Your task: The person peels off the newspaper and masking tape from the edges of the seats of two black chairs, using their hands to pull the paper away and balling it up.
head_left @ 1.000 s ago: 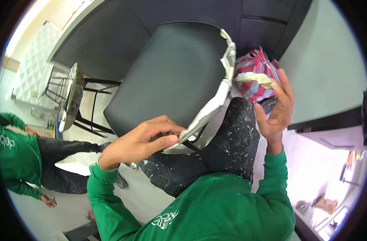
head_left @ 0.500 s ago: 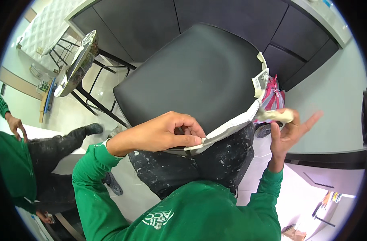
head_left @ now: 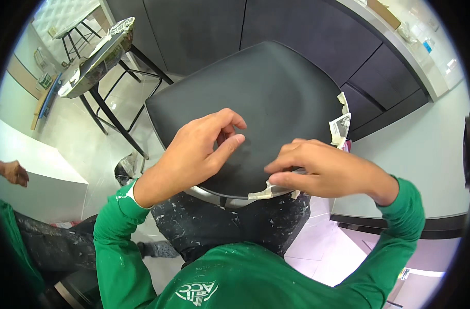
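Note:
A dark padded chair seat lies before me, with strips of masking tape and paper along its near right edge. My left hand hovers over the near left part of the seat. Its fingers are curled with a gap to the thumb, and nothing shows between them. At the near right edge, my right hand has thumb and forefinger closed in on a raised bit of the tape; the palm hides part of the strip. Farther along the right rim, a taped paper piece sticks up.
Another stool with paper-wrapped edges stands at the far left. A co-worker's hand and dark trousers are on my left. Dark cabinets line the far side under a pale counter. A plastic bag lies on the floor.
My left hand has let go of the tape and risen over the seat. My right hand has swung in from the right to the near edge; its pale crumpled strip no longer shows.

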A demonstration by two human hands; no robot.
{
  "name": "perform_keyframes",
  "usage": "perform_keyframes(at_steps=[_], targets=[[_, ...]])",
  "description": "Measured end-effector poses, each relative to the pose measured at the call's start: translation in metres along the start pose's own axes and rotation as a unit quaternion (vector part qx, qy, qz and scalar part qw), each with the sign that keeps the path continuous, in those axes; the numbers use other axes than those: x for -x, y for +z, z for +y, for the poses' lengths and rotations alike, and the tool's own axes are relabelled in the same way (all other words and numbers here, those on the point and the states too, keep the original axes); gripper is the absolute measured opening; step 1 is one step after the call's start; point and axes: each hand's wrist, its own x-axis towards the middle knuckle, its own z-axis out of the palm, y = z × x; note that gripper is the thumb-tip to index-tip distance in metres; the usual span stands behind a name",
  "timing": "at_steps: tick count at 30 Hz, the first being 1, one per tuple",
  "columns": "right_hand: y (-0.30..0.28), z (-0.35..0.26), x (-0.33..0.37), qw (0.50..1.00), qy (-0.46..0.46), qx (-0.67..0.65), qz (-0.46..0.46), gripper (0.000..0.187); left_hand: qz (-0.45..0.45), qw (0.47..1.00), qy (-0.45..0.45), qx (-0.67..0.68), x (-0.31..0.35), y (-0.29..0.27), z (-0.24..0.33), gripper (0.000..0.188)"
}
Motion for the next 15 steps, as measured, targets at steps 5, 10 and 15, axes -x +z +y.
perform_keyframes(at_steps=[5, 10, 15], targets=[[0.0, -0.001, -0.025, 0.985, 0.06, -0.133, -0.096, 0.024, 0.008, 1.0, -0.017, -0.006, 0.005, 0.003, -0.008, 0.024], [-0.002, 0.0, -0.035, 0.954, 0.154, -0.213, -0.144, 0.022, 0.072, 0.997, 0.002, -0.017, 0.008, 0.01, -0.019, 0.024], [-0.002, -0.005, -0.038, 0.95, 0.186, -0.185, -0.173, 0.025, 0.071, 0.997, 0.002, -0.019, 0.007, 0.012, -0.018, 0.021]])
